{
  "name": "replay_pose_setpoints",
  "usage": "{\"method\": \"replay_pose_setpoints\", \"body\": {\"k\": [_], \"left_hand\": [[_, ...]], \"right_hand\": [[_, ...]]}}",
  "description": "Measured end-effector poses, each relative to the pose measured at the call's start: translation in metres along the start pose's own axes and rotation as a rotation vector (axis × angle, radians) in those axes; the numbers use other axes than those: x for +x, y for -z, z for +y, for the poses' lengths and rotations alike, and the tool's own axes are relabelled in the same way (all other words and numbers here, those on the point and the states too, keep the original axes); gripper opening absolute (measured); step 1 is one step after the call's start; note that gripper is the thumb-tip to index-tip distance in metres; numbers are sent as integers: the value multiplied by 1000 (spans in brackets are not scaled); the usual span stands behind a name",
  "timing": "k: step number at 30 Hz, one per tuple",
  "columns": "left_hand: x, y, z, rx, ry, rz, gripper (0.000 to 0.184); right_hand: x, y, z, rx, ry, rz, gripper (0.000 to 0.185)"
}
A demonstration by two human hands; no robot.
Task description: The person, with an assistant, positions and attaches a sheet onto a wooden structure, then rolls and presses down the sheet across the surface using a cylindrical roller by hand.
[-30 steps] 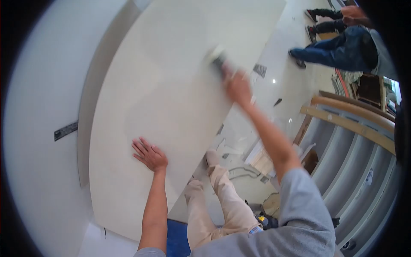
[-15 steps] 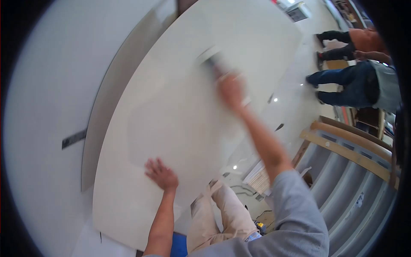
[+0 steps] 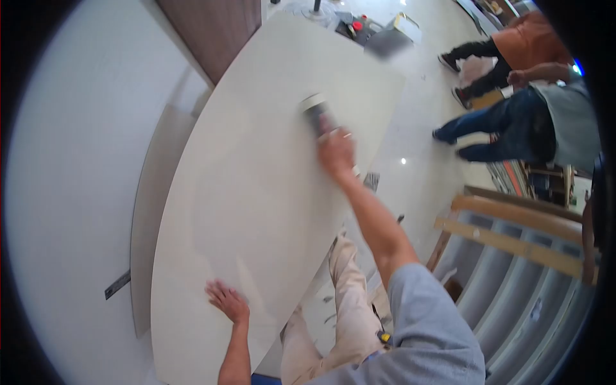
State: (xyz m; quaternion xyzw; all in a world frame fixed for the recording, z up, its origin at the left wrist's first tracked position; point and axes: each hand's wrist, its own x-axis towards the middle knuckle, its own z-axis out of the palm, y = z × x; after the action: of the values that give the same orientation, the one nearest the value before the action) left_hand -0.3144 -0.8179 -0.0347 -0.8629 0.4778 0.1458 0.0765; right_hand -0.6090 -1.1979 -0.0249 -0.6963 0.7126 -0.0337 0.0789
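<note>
A large off-white panel (image 3: pixel 250 186) with a curved left edge spans the middle of the view. My right hand (image 3: pixel 337 153) is closed round the handle of a hand tool (image 3: pixel 316 114) with a dark, flat body and a pale front edge; motion blurs it, and its exact kind is unclear. The tool rests against the upper part of the panel. Lower down, my left hand (image 3: pixel 228 301) lies flat on the panel's surface, fingers spread, holding nothing. A faint, smooth patch with a visible outline shows on the panel between my hands.
Behind the panel, another board (image 3: pixel 151 224) leans by the white wall (image 3: pixel 83 160). Containers with red caps (image 3: pixel 359 27) stand past its far end. Two people (image 3: pixel 532 38) are on the right, above a slatted wooden frame (image 3: pixel 513 247). Shiny floor (image 3: pixel 410 135) lies between.
My view and body have shifted forward along the panel. My right hand still grips the tool near the upper part, and my left hand stays flat on the surface. More containers show at the far end.
</note>
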Motion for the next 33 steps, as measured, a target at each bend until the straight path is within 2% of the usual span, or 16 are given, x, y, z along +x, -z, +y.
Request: {"method": "replay_pose_setpoints", "body": {"k": [1, 3, 6, 8, 9, 13, 15, 16, 18, 19, 21, 22, 23, 27, 30, 33], "left_hand": [[34, 0, 40, 16, -60, 32, 53], [106, 26, 135, 38, -190, 120, 53], [204, 41, 251, -30, -191, 312, 54], [236, 54, 314, -35, -167, 341, 55], [243, 57, 332, -37, -154, 349, 56], [242, 58, 333, 17, -185, 318, 55], [242, 57, 327, -3, -172, 286, 54], [242, 57, 328, -24, -176, 271, 53], [236, 59, 325, -33, -192, 290, 51], [241, 58, 327, -32, -182, 301, 51], [246, 63, 331, -27, -190, 312, 51], [241, 63, 330, -21, -200, 300, 51], [236, 64, 329, -8, -199, 282, 51], [240, 65, 332, 10, -199, 298, 51], [239, 64, 329, 7, -190, 283, 52], [240, 66, 330, -22, -180, 273, 53]], "right_hand": [[1, 3, -17, -64, 144, -174, 56], [-11, -2, -22, 125, 646, -13, 55], [39, 2, 21, 86, 792, -69, 54], [107, 15, 63, -54, 363, -88, 56], [141, 15, 87, 76, 239, 77, 61], [219, 17, 85, 113, -8, 184, 61], [185, 2, 43, 6, 131, -20, 57], [145, 8, 26, -102, 385, -46, 53], [74, 7, 40, 61, 750, -42, 53], [57, -13, 65, 144, 547, -126, 54], [84, 20, 107, 33, 493, -156, 58], [111, 24, 124, 35, 285, -176, 62], [145, 27, 136, 109, 199, 28, 61], [252, 21, 95, 141, 92, 166, 66], [190, 18, 34, 14, 405, -61, 59], [100, 18, 49, 108, 701, -128, 53]]}}
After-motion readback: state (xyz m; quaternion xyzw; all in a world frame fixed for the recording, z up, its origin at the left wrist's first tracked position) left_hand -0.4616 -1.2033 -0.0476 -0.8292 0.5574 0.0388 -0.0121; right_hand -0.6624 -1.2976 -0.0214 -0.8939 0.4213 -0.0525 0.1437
